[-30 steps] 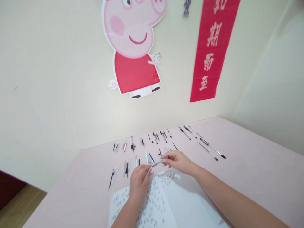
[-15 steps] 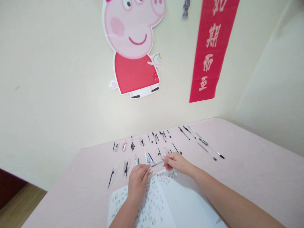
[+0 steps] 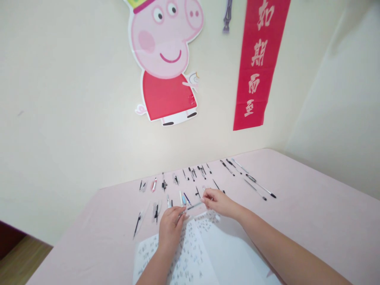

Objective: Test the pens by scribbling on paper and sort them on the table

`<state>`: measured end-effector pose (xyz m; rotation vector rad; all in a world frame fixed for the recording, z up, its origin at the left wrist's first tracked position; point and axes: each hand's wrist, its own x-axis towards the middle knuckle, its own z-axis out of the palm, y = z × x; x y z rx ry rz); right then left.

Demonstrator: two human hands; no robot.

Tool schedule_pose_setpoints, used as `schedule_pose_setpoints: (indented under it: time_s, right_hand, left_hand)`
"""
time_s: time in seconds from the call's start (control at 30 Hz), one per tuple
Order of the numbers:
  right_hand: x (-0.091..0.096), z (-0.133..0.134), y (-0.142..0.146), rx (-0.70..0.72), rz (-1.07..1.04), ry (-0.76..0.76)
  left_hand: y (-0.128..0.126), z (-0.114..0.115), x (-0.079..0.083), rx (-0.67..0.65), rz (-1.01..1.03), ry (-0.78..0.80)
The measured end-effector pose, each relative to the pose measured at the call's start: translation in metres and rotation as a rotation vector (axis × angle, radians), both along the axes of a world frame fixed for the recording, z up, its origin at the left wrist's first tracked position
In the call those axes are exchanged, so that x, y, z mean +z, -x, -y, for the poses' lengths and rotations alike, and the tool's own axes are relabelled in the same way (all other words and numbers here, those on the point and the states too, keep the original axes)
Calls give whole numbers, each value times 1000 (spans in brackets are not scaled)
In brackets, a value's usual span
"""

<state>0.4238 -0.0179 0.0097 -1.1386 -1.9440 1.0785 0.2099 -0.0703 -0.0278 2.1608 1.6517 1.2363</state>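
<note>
A slim grey pen (image 3: 194, 206) spans the gap between my two hands, above the top edge of an open notebook (image 3: 237, 249). My left hand (image 3: 172, 221) is closed around the pen's left end, fingers bent over it. At the other end, my right hand (image 3: 215, 202) pinches the pen between thumb and fingertips. Whether the pen is whole or only a part, I cannot tell. Handwriting covers the notebook's left page and the top of its right page. Just beyond my hands lie a light blue pen piece (image 3: 183, 200) and a dark blue stick (image 3: 187, 198).
Taken-apart pens lie in rows on the pink table (image 3: 311, 221), among them a pink-and-white pen (image 3: 154, 185) and a black refill (image 3: 137, 225). Several longer pens, one with a black cap (image 3: 273, 195), lie at the right. The wall (image 3: 89, 118) stands behind the table.
The camera view has tilted slightly up and shifted right. Both hands keep their hold on the pen, with little movement between them.
</note>
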Motion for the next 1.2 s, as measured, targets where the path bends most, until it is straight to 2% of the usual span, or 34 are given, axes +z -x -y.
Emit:
schedule_pose_setpoints:
  time_s: [0.23, 0.5, 0.73, 0.87, 1.2]
  right_hand:
    - [-4, 1, 0, -50, 143, -63]
    - [-11, 5, 6, -22, 8, -83]
    - [-20, 3, 9, -75, 26, -89]
    - [-23, 3, 8, -58, 0, -89]
    - [-12, 6, 5, -8, -77, -98]
  left_hand:
    - [0, 0, -1, 0, 12, -20]
    - [1, -1, -2, -9, 30, 4]
    - [-1, 1, 0, -6, 49, 16]
    - [-1, 1, 0, -2, 54, 16]
    - [0, 0, -1, 4, 49, 25]
